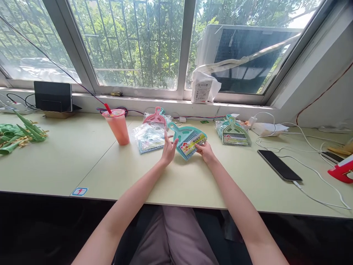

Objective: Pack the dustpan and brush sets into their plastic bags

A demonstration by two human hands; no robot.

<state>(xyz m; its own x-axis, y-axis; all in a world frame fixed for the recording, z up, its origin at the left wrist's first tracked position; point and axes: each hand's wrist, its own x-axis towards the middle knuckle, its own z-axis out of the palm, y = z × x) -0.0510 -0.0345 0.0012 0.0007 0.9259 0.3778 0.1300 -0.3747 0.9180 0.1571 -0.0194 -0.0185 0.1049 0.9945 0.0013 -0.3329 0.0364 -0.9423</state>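
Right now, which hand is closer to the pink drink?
Left. The left hand is right of the drink; the right hand, holding the teal dustpan set, is farther right.

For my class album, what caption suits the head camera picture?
Between left hand and right hand, a teal dustpan-and-brush set above a pale table by a sunny window.

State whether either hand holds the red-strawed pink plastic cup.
No, the cup stands on the pale table; the right hand holds a teal plastic dustpan set, the left hand at its edge.
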